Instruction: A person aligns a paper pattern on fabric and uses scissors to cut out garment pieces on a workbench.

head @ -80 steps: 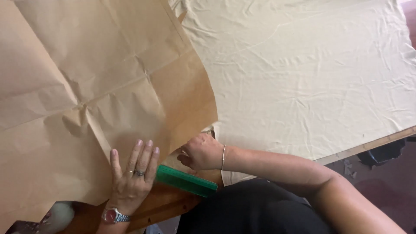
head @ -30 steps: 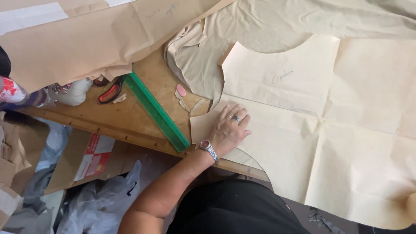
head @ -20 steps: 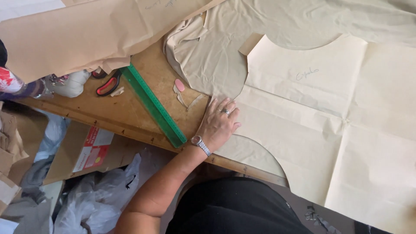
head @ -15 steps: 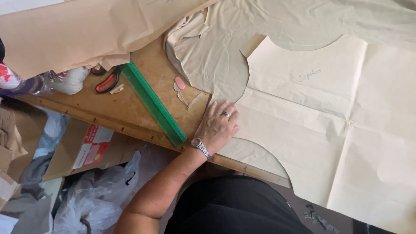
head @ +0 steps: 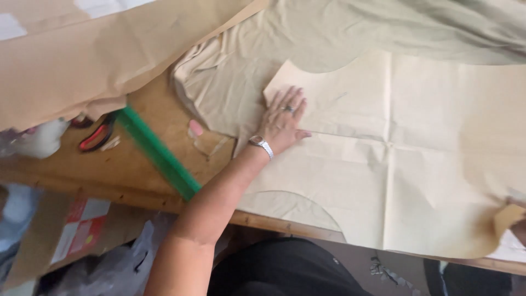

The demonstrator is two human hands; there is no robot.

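A pale cream paper pattern piece [head: 416,164] with fold creases lies on olive-beige fabric [head: 230,82] spread over a wooden table [head: 82,170]. My left hand [head: 285,118], with a ring and a silver wristwatch, rests flat with fingers spread on the pattern's upper left corner. My right hand [head: 519,230] only just shows at the right edge, where it pinches the pattern's lifted lower right corner.
A green ruler [head: 159,153] lies diagonally on the bare wood left of my arm. A pink chalk piece [head: 195,127] sits beside the fabric, and red-handled scissors [head: 96,137] farther left. A large brown paper sheet [head: 109,49] covers the top left. A cardboard box [head: 76,230] stands below the table.
My left hand has slid away from the table's near edge up to the pattern's upper left corner. The pattern now lies farther left over the fabric, and my right hand has come into view.
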